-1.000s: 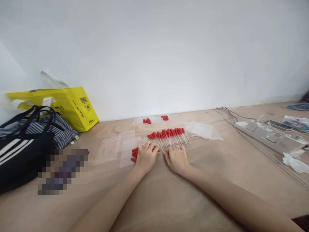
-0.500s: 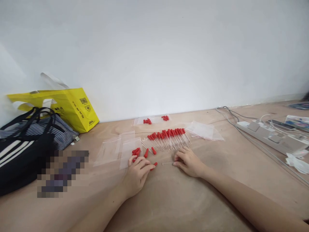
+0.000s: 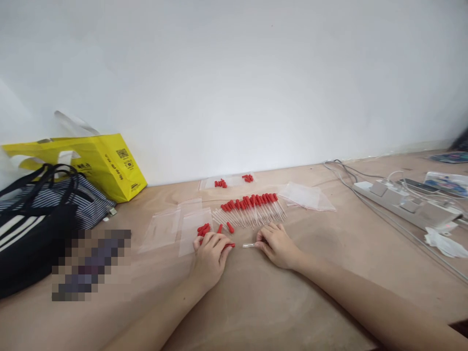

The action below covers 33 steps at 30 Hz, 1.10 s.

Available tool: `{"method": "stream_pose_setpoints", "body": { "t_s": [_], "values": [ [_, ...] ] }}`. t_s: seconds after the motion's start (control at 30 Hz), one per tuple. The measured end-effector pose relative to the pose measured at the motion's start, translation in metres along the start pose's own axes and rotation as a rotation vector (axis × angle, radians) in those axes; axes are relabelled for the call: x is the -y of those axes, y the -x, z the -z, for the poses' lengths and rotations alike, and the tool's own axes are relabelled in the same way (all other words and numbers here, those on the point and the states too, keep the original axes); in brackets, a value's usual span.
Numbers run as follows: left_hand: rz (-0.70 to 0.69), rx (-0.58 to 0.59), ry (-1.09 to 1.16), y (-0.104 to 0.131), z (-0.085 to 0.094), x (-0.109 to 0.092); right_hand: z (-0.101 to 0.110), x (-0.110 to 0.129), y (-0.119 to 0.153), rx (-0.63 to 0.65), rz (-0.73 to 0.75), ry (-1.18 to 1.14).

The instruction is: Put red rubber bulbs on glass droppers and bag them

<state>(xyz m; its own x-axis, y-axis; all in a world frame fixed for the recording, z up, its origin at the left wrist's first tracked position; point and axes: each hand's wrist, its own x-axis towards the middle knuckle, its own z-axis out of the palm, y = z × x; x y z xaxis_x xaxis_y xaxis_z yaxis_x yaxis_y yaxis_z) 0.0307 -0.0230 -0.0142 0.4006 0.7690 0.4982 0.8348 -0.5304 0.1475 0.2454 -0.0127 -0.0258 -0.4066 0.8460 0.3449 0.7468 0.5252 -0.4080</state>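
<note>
The left hand (image 3: 211, 258) holds a small red bulb (image 3: 230, 245) in a narrow pinch, and the right hand (image 3: 278, 247), closed just as narrowly, grips a clear tube (image 3: 248, 245). Bulb and tube lie nearly in line, long axes roughly along the far edge of the surface (image 3: 256, 302), ends facing across a small gap, with the red-capped tubes (image 3: 254, 201) beyond them toward that edge

wooden table (image 3: 292, 307), red-capped tubes (image 3: 253, 209), plastic bags (image 3: 309, 196), yellow bag (image 3: 123, 170), power strip (image 3: 424, 215)
</note>
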Motion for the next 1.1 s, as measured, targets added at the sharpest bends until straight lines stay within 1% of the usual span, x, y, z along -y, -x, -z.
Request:
{"method": "stream_pose_setpoints", "body": {
  "t_s": [0.13,0.23,0.33,0.47,0.63,0.77,0.97,1.1],
  "values": [
    [-0.002,-0.004,0.025,-0.001,-0.002,0.001,-0.004,0.005,0.001,-0.064,-0.003,-0.135],
    [-0.012,-0.025,0.027,0.001,-0.004,0.003,-0.006,0.010,0.001,-0.080,0.054,-0.193],
    [-0.041,-0.065,0.046,0.002,-0.004,0.004,-0.006,0.015,0.001,-0.070,0.101,-0.177],
    [-0.068,-0.097,0.105,0.000,-0.001,0.000,-0.008,0.018,0.002,-0.083,0.120,-0.163],
    [-0.055,-0.088,0.178,-0.001,0.003,-0.006,-0.011,0.020,0.002,-0.109,0.127,-0.157],
    [-0.031,-0.088,0.198,0.000,0.005,-0.008,-0.009,0.021,0.003,-0.106,0.156,-0.120],
    [-0.089,-0.038,0.190,0.002,0.005,-0.010,-0.010,0.021,0.004,-0.103,0.243,-0.011],
    [-0.113,-0.056,0.197,0.002,0.005,-0.012,-0.012,0.023,0.004,-0.118,0.272,-0.011]
  ]
}}
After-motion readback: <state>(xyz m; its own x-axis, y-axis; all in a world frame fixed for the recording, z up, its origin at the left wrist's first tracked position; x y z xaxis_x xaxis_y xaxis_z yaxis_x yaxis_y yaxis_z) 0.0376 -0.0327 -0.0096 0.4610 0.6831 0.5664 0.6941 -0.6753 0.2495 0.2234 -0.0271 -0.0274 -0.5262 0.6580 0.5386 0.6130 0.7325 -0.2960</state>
